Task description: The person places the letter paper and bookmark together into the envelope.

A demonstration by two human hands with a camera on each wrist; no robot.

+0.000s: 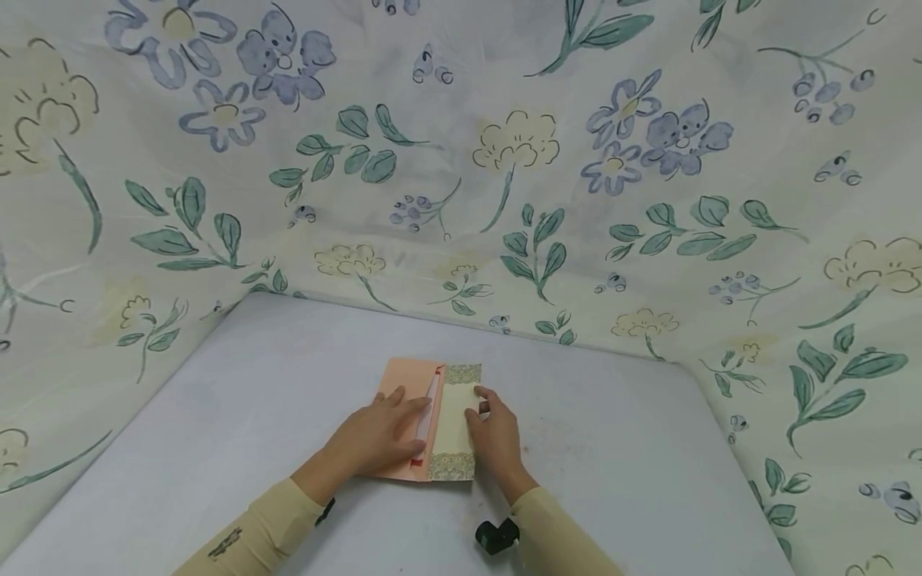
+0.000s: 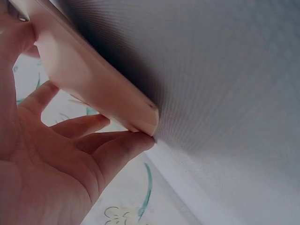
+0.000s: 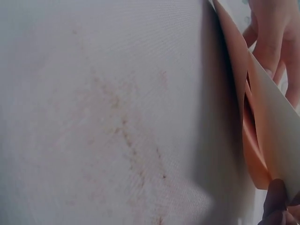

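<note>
A peach paper folder [image 1: 410, 373] lies opened out on the white table, with a white strip and red marks along its middle. Its right side shows a cream panel [image 1: 454, 412] with patterned bands at both ends. My left hand [image 1: 378, 436] rests on the peach side, fingers spread and fairly straight. The right hand [image 1: 497, 436] pinches the outer edge of the cream panel between thumb and fingers. In the right wrist view, the cream flap [image 3: 276, 122] stands apart from the peach sheet [image 3: 236, 51] beneath. The left wrist view shows fingers [image 2: 84, 124] along the folder's edge.
The white tabletop [image 1: 612, 448] has faint brownish stains [image 3: 124, 126] to the right of the folder. Floral-patterned cloth [image 1: 446, 176] hangs behind and at both sides of the table. A black device [image 1: 497, 536] sits by the right wrist.
</note>
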